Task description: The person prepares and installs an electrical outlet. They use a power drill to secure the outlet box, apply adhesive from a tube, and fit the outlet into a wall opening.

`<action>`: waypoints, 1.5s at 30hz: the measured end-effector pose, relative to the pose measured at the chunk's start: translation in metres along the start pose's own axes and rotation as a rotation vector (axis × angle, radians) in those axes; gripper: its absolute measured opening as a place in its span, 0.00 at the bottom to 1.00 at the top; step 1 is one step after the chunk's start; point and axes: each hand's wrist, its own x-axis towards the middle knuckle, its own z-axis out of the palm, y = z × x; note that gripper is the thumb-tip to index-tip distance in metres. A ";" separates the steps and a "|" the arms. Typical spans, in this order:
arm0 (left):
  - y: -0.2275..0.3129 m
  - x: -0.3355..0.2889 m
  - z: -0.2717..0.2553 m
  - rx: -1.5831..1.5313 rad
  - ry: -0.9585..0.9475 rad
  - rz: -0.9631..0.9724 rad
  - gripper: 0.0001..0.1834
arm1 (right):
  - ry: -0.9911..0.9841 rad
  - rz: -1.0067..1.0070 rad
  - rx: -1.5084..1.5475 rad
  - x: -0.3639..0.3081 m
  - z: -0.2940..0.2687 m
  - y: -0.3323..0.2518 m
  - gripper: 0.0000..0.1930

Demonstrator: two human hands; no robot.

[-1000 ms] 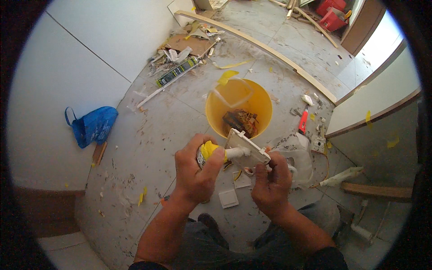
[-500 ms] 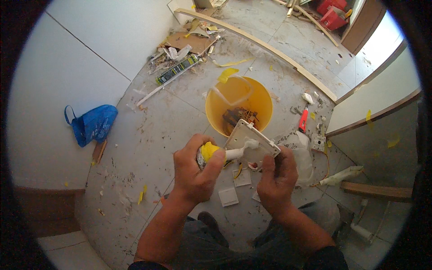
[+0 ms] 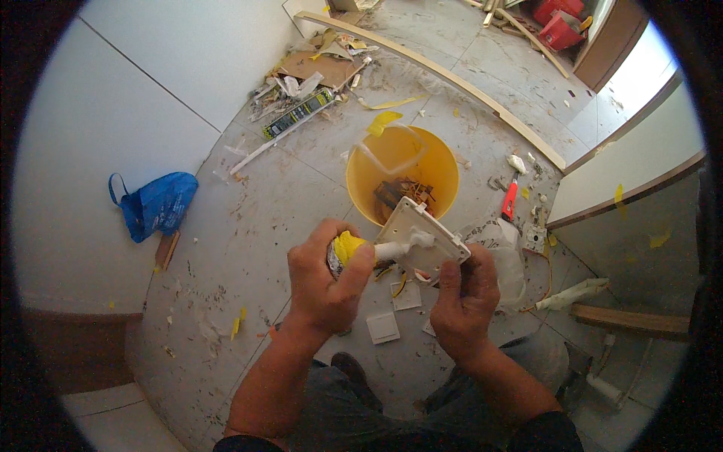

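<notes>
My left hand (image 3: 324, 275) is closed around a crumpled yellow and silvery tube (image 3: 348, 247) with a white nozzle (image 3: 388, 251) pointing right. The nozzle's tip meets a blob of white paste (image 3: 422, 239) on a white rectangular plate (image 3: 413, 220), which looks like a wall switch plate seen from its back. Fingers and thumb of my right hand (image 3: 468, 297) pinch the plate at its lower right edge, holding it tilted. Below, on the floor, lie a white square switch plate (image 3: 382, 328) and another white square piece (image 3: 407, 295).
A yellow bucket (image 3: 444, 169) with debris inside stands just beyond my hands. To the right lie a red-handled utility knife (image 3: 510, 200), a clear plastic bag (image 3: 512, 275) and a white socket (image 3: 535, 238). A blue bag (image 3: 162, 203) rests by the left wall. A long wooden strip (image 3: 452, 79) crosses the far floor.
Both hands keep their grip on the tube and the plate. The left hand has shifted very slightly up and left; the white paste looks a little larger.
</notes>
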 end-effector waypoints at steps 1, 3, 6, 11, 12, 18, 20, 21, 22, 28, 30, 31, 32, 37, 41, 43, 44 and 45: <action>0.001 0.000 -0.001 -0.015 0.004 -0.011 0.12 | -0.004 -0.008 -0.032 0.000 -0.001 -0.001 0.04; 0.004 0.001 -0.003 -0.020 0.015 -0.006 0.11 | -0.013 -0.024 -0.093 0.001 -0.001 -0.004 0.05; 0.009 0.002 -0.005 -0.009 0.030 0.014 0.12 | -0.015 -0.119 -0.121 0.002 0.002 -0.006 0.05; 0.010 0.008 -0.009 -0.015 0.070 0.055 0.11 | -0.064 -0.184 -0.165 -0.002 0.001 -0.003 0.06; 0.011 0.008 -0.011 -0.014 0.065 0.046 0.11 | -0.078 -0.205 -0.203 -0.002 0.000 -0.003 0.07; 0.007 0.008 -0.013 -0.019 0.057 0.007 0.12 | -0.016 -0.226 -0.141 -0.002 0.007 -0.001 0.08; 0.005 0.008 -0.013 -0.020 0.053 -0.007 0.12 | -0.017 -0.228 -0.137 -0.001 0.007 -0.003 0.07; 0.004 0.008 -0.013 -0.011 0.054 0.011 0.12 | -0.022 -0.222 -0.133 -0.001 0.007 -0.004 0.07; 0.003 0.008 -0.013 -0.002 0.056 0.030 0.11 | -0.021 -0.197 -0.111 -0.001 0.007 -0.004 0.07; 0.008 0.004 -0.012 0.011 0.069 -0.011 0.17 | -0.042 -0.114 -0.109 0.000 0.007 -0.011 0.08; 0.012 0.004 -0.011 0.019 0.061 0.001 0.17 | -0.039 -0.143 -0.089 -0.001 0.006 -0.004 0.08; 0.014 0.004 -0.012 0.019 0.042 0.004 0.17 | -0.051 -0.122 -0.080 -0.002 0.007 0.000 0.09; 0.015 0.004 -0.012 0.019 0.023 0.004 0.17 | -0.065 -0.100 -0.071 -0.004 0.009 0.005 0.09; 0.014 -0.001 -0.003 0.094 0.002 0.149 0.13 | -0.113 0.028 -0.019 -0.005 0.015 -0.005 0.11; 0.011 -0.003 0.002 0.141 -0.013 0.195 0.15 | -0.155 0.032 -0.060 -0.003 0.012 -0.009 0.12; 0.008 -0.003 0.003 0.149 -0.017 0.185 0.15 | -0.179 0.023 -0.081 -0.003 0.012 -0.013 0.12; 0.007 -0.003 0.003 0.148 -0.020 0.184 0.15 | -0.188 0.009 -0.093 -0.002 0.012 -0.013 0.12; 0.008 -0.002 0.003 0.152 -0.025 0.183 0.15 | -0.198 -0.006 -0.105 -0.002 0.011 -0.014 0.12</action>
